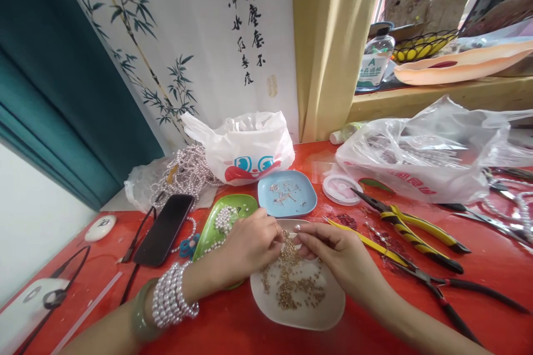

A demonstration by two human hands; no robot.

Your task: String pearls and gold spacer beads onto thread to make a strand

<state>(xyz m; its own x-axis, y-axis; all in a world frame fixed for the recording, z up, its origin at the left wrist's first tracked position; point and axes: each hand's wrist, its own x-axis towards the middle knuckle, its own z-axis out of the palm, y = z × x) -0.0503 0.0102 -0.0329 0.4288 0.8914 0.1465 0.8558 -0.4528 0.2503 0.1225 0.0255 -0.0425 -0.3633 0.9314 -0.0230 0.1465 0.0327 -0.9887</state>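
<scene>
over one shallow white dish (316, 310) strewn with tiny gold beads (291, 283), too many for us to count, we see the left hand (250, 244) and the right hand (337, 255) meeting fingertip to fingertip, both pinched closed, though what they grip is too small for us to tell. beside it sit two more smooth dishes, a green one (216, 222) holding pearls (225, 216) and a blue one (287, 194) holding metal bits, and a dark glossy phone (164, 228) lies left of them. on the red table (478, 266) we count one pair of yellow-handled pliers (412, 227), and behind stand two crinkled plastic bags (245, 144).
</scene>
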